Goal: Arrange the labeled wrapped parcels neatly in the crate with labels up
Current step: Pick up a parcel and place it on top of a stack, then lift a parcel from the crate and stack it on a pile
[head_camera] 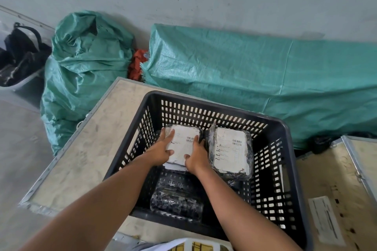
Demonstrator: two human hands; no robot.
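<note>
Holding three parcels (230,148) — black crate (281,128)

I can't make out a single word or number here. The white label on the left parcel (182,144), at the crate's (214,98) far wall, shows a barcode and lines of print, all too small to read. The right parcel (230,149) beside it carries a barcode and rows of blurred print. A printed sheet (326,220) on the wooden panel right of the crate is illegible too.
</note>
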